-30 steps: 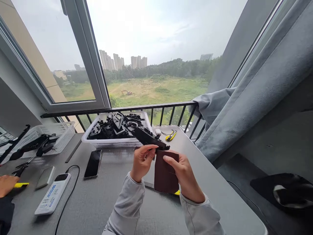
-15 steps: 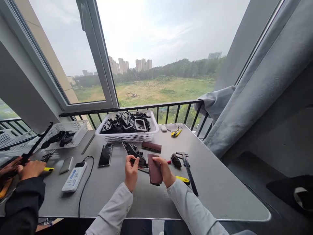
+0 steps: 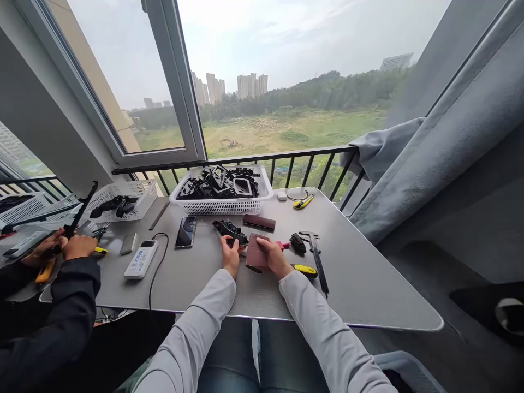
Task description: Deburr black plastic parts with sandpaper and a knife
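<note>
My left hand (image 3: 231, 255) grips a black moulded plastic part (image 3: 229, 231) by its near end, above the table. In my right hand (image 3: 275, 258) is a folded sheet of reddish-brown sandpaper (image 3: 257, 254), thumb on top, held against or very close to the part's right end; whether they touch I cannot tell. A second brown sandpaper piece (image 3: 259, 222) lies just beyond. Right of my right hand are a small dark crumpled lump (image 3: 298, 244), a yellow-handled tool (image 3: 305, 270) and a black caliper (image 3: 317, 262). Something red (image 3: 283, 245) shows behind my right fingers.
A white basket (image 3: 221, 206) heaped with black parts stands by the railing. A yellow utility knife (image 3: 303, 202), a phone (image 3: 185, 232) and a white power bank (image 3: 141, 260) with a cable lie around. At left, a co-worker's hands (image 3: 77, 247) hold a long black part (image 3: 82, 210).
The view has tilted down, showing more of my lap. Both hands keep hold of the plastic part and the sandpaper, and the part now lies flatter than before.
</note>
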`<state>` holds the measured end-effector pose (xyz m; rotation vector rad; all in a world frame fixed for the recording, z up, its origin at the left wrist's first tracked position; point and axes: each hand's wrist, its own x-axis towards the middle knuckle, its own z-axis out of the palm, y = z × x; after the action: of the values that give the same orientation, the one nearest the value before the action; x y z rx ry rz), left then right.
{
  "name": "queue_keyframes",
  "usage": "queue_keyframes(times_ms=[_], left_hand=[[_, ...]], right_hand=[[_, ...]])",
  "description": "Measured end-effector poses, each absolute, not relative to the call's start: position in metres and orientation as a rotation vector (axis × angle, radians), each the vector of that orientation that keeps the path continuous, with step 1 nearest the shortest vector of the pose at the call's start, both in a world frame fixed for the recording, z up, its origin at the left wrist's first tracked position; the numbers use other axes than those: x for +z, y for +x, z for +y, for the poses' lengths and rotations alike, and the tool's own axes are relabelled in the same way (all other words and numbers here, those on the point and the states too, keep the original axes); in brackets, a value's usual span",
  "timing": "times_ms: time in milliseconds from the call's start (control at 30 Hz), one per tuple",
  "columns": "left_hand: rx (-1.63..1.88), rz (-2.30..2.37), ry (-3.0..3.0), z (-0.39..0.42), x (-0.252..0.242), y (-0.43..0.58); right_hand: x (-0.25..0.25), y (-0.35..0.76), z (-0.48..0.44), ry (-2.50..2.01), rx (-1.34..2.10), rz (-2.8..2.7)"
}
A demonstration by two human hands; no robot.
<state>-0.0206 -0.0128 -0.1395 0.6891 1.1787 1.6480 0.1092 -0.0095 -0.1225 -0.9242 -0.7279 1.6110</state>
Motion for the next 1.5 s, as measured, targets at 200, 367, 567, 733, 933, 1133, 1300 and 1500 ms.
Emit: queue_keyframes(times_ms=[200,367,567,733,933,1133,1300,1500], left_hand=[[1.683,1.155,0.636,-0.009,-0.141,-0.025],[1.632,1.145,0.679,-0.013,-0.140,-0.031],[1.589,1.210,0.880,-0.015,-0.142,-0.028],[1.528,1.240,0.962,-0.018,-0.146,-0.027],[1.498,1.265,0.990,-0.020,-0.148,-0.028],[1.491,1.259,1.000,-0.020,-0.149,-0.027],[1.495,1.309,1.020,-0.020,-0.149,-0.027],[1.488,1.288,1.013,-0.021,-0.149,-0.027]], right_hand=[[-0.124,0.110,-0.013,-0.980,1.582,-0.787],[-0.124,0.104,-0.017,-1.014,1.524,-0.856],[-0.127,0.097,-0.020,-1.057,1.380,-0.954],[-0.127,0.097,-0.020,-1.119,1.322,-1.042],[-0.125,0.098,-0.021,-1.162,1.268,-1.098],[-0.128,0.098,-0.020,-1.236,1.206,-1.131],[-0.127,0.097,-0.021,-1.225,1.228,-1.141],[-0.125,0.097,-0.021,-1.228,1.237,-1.093]])
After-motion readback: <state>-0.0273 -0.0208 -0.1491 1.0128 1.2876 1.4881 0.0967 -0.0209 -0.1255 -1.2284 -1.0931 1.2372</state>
